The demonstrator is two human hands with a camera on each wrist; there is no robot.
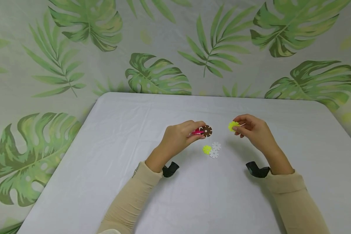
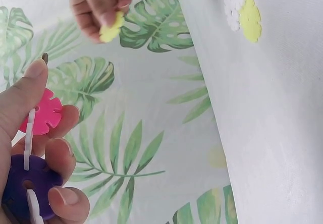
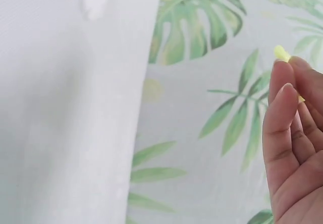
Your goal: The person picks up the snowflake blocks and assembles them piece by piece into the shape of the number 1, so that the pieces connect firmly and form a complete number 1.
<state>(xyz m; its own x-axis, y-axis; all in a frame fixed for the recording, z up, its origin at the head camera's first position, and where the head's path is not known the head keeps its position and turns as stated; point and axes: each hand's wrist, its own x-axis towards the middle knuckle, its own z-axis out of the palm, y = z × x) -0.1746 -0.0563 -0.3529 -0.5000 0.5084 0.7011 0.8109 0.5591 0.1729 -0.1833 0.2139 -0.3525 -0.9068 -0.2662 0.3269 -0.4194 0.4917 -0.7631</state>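
Observation:
Above the middle of the table, my left hand grips a joined cluster of notched plastic discs. A brown disc faces forward beyond the fingertips, beside a pink disc. The left wrist view also shows a purple disc in the palm, with white discs slotted edge-on. My right hand pinches a yellow disc between thumb and fingers, apart from the cluster; in the right wrist view the fingers mostly hide it. Between and below the hands, a loose yellow disc lies beside two white discs.
A white cloth covers the table. Behind it hangs a leaf-patterned backdrop. Black wrist mounts stick out inward from both beige sleeves.

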